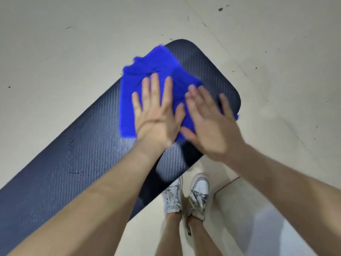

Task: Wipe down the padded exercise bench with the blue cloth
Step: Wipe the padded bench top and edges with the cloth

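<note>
Left hand (pixel 156 115) and right hand (pixel 208 122), fingers straight, press flat on the blue cloth (pixel 147 78) near the padded bench's (pixel 73 154) far rounded end.

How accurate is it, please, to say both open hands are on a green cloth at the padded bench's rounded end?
The cloth is blue, not green, as the head view shows; the open left hand and right hand are on it at the rounded end of the padded bench.
</note>
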Demonstrator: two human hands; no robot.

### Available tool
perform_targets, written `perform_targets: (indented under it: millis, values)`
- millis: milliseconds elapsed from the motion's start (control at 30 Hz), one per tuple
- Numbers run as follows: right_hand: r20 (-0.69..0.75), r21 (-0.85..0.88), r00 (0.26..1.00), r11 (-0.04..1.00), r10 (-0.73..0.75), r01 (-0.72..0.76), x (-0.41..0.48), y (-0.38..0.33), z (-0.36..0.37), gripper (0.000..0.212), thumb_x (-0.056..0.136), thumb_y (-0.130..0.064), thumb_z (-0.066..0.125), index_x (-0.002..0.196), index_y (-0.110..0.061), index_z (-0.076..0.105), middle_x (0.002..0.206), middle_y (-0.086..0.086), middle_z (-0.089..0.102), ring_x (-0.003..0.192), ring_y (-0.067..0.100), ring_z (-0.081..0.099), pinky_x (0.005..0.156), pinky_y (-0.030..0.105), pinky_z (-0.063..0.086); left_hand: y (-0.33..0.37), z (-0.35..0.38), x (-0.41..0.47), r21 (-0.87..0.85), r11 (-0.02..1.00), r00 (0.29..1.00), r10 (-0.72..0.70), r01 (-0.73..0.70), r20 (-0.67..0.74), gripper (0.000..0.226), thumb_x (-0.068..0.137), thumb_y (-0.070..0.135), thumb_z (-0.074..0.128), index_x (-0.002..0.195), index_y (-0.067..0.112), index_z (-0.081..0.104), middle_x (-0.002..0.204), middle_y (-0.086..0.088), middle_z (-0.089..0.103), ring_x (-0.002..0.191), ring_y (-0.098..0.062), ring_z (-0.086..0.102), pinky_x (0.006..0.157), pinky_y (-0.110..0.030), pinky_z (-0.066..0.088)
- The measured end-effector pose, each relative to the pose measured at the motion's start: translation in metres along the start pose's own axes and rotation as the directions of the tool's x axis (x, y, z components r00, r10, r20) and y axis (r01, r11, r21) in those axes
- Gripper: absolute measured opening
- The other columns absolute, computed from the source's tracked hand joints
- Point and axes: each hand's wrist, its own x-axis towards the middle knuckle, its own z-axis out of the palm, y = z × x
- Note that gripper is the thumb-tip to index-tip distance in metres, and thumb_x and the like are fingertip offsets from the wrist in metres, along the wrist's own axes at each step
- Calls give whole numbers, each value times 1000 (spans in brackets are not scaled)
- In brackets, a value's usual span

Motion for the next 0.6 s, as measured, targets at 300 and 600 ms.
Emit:
perform_targets:
  millis: [300, 600]
  values:
    - [75, 1, 997, 1000, 25, -25, -39, -24, -3, 77, 96, -57, 32, 149, -1, 28, 159, 16, 21, 148, 29, 17, 115, 53, 21, -25, 7, -26, 82, 965, 969, 248, -248, 16, 62, 96, 54, 25, 152, 30, 16, 162, -2, 11, 148, -23, 9, 118, -51, 9]
    - [153, 144, 974, 979, -164, 142, -90, -107, -9, 60, 80, -43, 56, 137, -26, 50, 151, 8, 42, 141, 28, 35, 104, 55, 33, -124, -13, -125, -54, 992, 956, 127, -117, 266, 70, 84, 57, 26, 148, 47, 1, 159, 13, -16, 145, -9, -20, 118, -44, -9]
